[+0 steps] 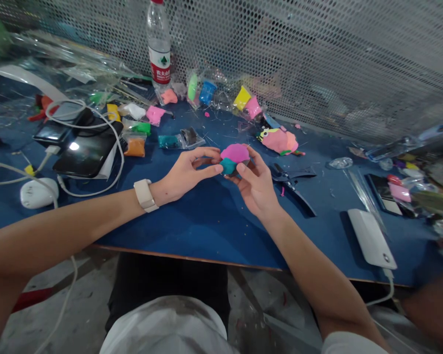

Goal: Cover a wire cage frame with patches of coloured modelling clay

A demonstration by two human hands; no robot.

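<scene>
Over the table's front half, both hands meet at a lump of modelling clay, magenta (235, 153) on top with a teal part (228, 166) below. My right hand (256, 184) grips it from the right, thumb in front and fingers behind and under. From the left, my left hand (190, 172) presses it between thumb and fingertips; a pale band is on that wrist. A dark patch shows beside the right thumb; its kind is unclear. Right of the hands lie dark pliers-like cutters (293, 184). Behind these rests a pink clay fish-like figure (279, 141) with eyes.
Bagged clay pieces line the back, including blue (207, 92), yellow (242, 98) and orange (135, 146). A water bottle (158, 49) stands by the perforated metal panel (299, 54). At left lie a phone (90, 152) and cables; at right, a white power bank (371, 238) and another person's arm (433, 307).
</scene>
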